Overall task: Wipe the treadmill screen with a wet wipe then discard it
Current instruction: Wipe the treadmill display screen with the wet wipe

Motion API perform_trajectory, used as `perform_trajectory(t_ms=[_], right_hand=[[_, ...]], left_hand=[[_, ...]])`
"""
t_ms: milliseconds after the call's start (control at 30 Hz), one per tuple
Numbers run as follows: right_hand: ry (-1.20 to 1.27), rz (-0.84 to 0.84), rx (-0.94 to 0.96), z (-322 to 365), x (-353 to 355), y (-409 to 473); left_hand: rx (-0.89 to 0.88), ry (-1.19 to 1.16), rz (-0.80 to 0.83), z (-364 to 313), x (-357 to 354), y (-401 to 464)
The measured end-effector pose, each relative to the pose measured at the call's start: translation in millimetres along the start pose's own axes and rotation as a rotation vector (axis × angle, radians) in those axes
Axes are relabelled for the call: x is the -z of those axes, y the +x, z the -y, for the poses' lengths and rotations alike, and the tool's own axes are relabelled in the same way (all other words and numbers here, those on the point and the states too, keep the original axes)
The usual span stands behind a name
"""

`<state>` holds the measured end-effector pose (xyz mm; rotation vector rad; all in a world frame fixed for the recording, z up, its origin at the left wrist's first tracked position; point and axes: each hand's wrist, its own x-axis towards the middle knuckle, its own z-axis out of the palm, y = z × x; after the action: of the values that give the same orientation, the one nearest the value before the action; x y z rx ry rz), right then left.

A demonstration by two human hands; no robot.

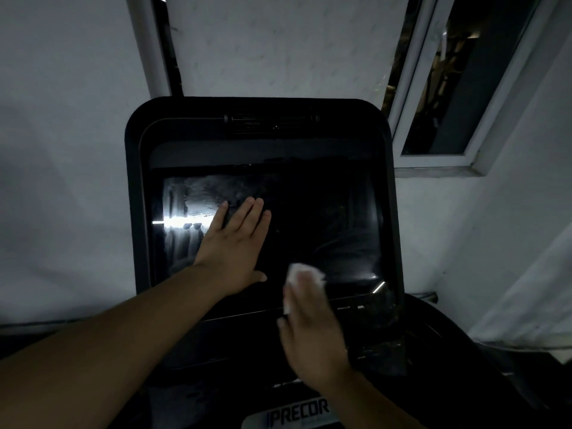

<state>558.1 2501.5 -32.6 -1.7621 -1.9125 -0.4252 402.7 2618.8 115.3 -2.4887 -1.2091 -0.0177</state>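
Right hand (312, 332), blurred, presses a white wet wipe (294, 278) under its fingers against the lower treadmill screen (325, 218). Up-left of that grip, left hand (235, 246) lies flat, fingers spread, holding nothing.

This looks like a gym or a workout room, and it is quite dark. A big black treadmill console (263, 212) fills the middle, with a dark shiny screen (325, 224) on it. Below the screen is a brand name, PRECOR (297, 411), in big letters. Behind the machine is a plain white wall (62, 119). A window with a white frame (445, 88) sits up on the right.
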Motion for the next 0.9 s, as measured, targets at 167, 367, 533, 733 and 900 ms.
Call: perform_trajectory(t_ms=[167, 367, 533, 733, 900], right_hand=[[-0.146, -0.041, 0.215, -36, 9, 17], [0.038, -0.181, -0.412, -63, 30, 73], [-0.051, -0.078, 0.134, -3, 17, 90], [-0.155, -0.077, -0.032, -88, 57, 127], [-0.113, -0.056, -0.231, -38, 39, 151]], left_hand=[[-0.039, -0.002, -0.060, 14, 2, -13], [-0.027, -0.046, -0.100, 33, -13, -41], [-0.038, -0.079, -0.122, 38, -18, -43], [-0.030, -0.083, -0.170, 39, -12, -45], [-0.015, -0.097, -0.166, 42, -17, -47]])
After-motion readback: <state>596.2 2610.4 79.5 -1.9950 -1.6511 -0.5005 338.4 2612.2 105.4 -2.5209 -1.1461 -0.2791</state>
